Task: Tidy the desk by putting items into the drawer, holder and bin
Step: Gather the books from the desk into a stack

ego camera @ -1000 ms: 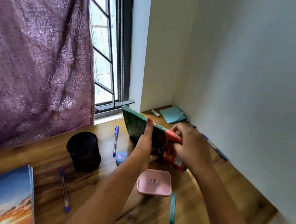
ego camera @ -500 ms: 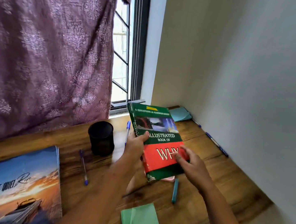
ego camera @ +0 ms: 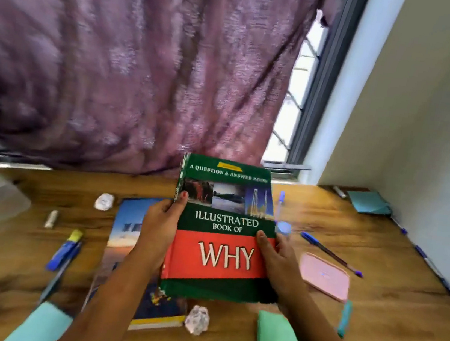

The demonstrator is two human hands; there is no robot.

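Book [ego camera: 220, 241] in both hands, cover up and tilted toward us, held above the counter [ego camera: 384, 320]. Our left hand [ego camera: 157, 230] grips the spine edge, thumb on the cover, its fingers wrapped out of sight behind. Our right hand [ego camera: 277, 260] pinches the opposite edge, thumb on top (the rest of those fingers are hidden beneath). Under the book lies a second book [ego camera: 123, 237], flat on the counter. A paper ball [ego camera: 197, 319] sits just beside its near corner. To the right a pink box [ego camera: 324, 276] rests near a blue pen [ego camera: 327, 251].
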